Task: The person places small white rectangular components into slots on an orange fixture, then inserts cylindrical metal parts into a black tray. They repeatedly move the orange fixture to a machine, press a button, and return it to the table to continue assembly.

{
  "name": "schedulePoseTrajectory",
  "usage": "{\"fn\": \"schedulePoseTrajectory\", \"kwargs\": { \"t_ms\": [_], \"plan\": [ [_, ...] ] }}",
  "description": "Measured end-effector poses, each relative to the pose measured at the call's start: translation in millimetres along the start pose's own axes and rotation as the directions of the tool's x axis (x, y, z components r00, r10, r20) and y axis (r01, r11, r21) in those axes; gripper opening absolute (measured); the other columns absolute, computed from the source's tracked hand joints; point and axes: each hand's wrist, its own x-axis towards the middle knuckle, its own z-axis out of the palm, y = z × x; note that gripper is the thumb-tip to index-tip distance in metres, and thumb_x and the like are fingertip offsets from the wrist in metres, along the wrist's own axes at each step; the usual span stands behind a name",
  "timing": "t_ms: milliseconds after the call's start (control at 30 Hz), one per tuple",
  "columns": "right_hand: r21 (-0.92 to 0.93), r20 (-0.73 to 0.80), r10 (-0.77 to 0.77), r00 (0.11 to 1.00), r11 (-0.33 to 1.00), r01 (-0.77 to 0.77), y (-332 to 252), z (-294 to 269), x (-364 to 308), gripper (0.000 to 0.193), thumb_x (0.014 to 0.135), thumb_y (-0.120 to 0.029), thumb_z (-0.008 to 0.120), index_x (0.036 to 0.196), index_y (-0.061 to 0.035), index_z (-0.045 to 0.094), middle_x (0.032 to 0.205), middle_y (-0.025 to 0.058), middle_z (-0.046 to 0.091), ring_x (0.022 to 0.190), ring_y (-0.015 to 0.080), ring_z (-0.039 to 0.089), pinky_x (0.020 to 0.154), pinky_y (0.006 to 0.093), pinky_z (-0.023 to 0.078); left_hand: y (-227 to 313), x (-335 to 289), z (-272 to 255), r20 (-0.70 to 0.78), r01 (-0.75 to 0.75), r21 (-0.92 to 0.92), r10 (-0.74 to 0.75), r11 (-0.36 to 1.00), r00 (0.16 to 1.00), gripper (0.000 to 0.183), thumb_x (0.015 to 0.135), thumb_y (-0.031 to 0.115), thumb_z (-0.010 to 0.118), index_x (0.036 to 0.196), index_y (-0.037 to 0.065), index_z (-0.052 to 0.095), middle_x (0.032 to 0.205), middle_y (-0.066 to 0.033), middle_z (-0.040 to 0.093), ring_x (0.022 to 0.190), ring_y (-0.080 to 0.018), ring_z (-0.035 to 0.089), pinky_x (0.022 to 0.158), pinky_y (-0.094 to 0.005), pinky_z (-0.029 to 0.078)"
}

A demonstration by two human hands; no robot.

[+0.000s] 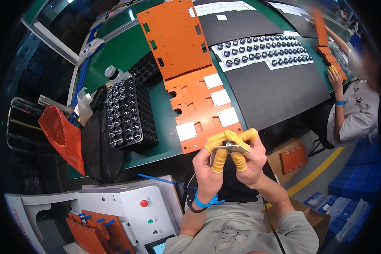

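Pinching a pale plate (240, 149) with a black round part (228, 143) between both hands (253, 161), by the desk's (167, 135) near edge, beside an orange fixture (202, 103) bearing four white cards (219, 98).

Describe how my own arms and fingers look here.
Yellow finger cots cover the thumbs and several fingers. The left wrist wears a blue band and a thin dark band; the right wrist shows none. The right sleeve is short and grey.

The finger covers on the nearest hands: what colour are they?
The finger covers are yellow, seen best in the head view.
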Motion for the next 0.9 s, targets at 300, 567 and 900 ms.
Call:
{"fn": "schedulePoseTrajectory", "kwargs": {
  "t_ms": [300,567,900],
  "plan": [
    [-0.324,0.062,-0.093,0.994,0.940,0.108,26,-1,10,0.038,0.079,-0.019,0.077,0.115,-0.0073,0.071,0.089,0.0064,0.055,0.079,0.0247,0.046,0.073,0.0371,0.038,38,49,-19,-0.161,-0.017,0.771,0.222,0.637,0.962,0.025,0.091,0.020,0.071,0.094,-0.005,0.067,0.081,-0.0111,0.057,0.065,-0.0233,0.055,0.060,-0.0357,0.043],
    [-0.276,0.083,-0.136,0.987,0.949,0.154,33,-4,3,0.035,0.081,-0.012,0.075,0.115,-0.0086,0.071,0.089,0.0058,0.056,0.077,0.0235,0.046,0.073,0.0363,0.037,31,90,-46,-0.255,0.216,0.960,0.233,0.179,0.938,0.029,0.096,0.025,0.061,0.098,-0.003,0.069,0.095,-0.0193,0.066,0.088,-0.0409,0.064,0.072,-0.0474,0.048],
    [-0.237,0.084,-0.155,0.984,0.956,0.171,38,-12,-2,0.032,0.085,-0.014,0.071,0.116,-0.0073,0.072,0.085,0.0059,0.054,0.077,0.0242,0.047,0.073,0.0360,0.037,9,103,-62,-0.302,0.292,0.952,0.139,0.089,0.943,0.019,0.088,0.014,0.063,0.096,-0.001,0.071,0.094,-0.0193,0.068,0.087,-0.0409,0.067,0.075,-0.0489,0.053]
  ]
}}
